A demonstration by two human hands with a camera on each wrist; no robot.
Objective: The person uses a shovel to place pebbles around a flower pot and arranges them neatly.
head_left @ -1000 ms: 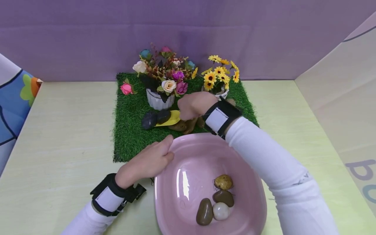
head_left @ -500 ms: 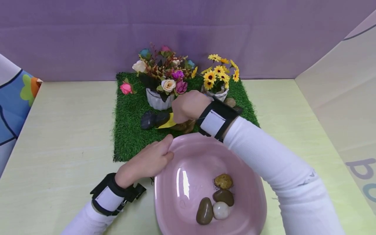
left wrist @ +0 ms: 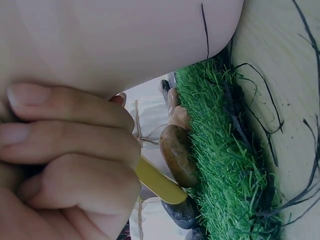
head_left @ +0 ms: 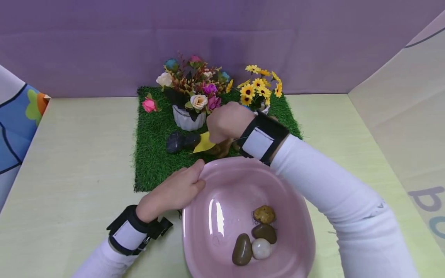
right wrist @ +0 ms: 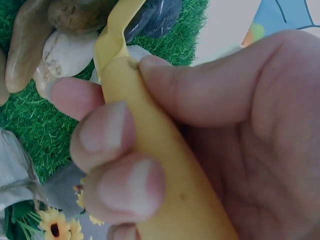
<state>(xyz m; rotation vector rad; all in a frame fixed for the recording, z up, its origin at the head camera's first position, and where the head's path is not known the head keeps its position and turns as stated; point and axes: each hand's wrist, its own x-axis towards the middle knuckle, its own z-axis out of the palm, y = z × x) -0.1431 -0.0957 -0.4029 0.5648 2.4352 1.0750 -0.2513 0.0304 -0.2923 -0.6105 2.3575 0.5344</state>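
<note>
In the head view my left hand (head_left: 177,189) grips the near-left part of the pink basin's rim; the basin (head_left: 222,185) holds several smooth stones, one of them a white stone (head_left: 261,248). Over the grass mat (head_left: 153,166), my right hand (head_left: 227,120) holds a yellow trowel (head_left: 204,143). Up close in the right wrist view, fingers and thumb curl round its handle (right wrist: 167,145), and the narrow neck leads to the blade. The blade overlaps the dark stones (head_left: 175,142) on the mat. A brown stone (left wrist: 178,156) stands beside the trowel in the left wrist view.
A white pot of mixed flowers (head_left: 187,117) and a smaller pot of yellow daisies (head_left: 257,90) stand at the back of the mat. A loose pink rose (head_left: 149,105) lies at its left. A purple backdrop (head_left: 222,46) rises behind the table.
My right hand and the trowel have shifted slightly left, then back a little right, over the stones. The left hand and basin have stayed in place.
</note>
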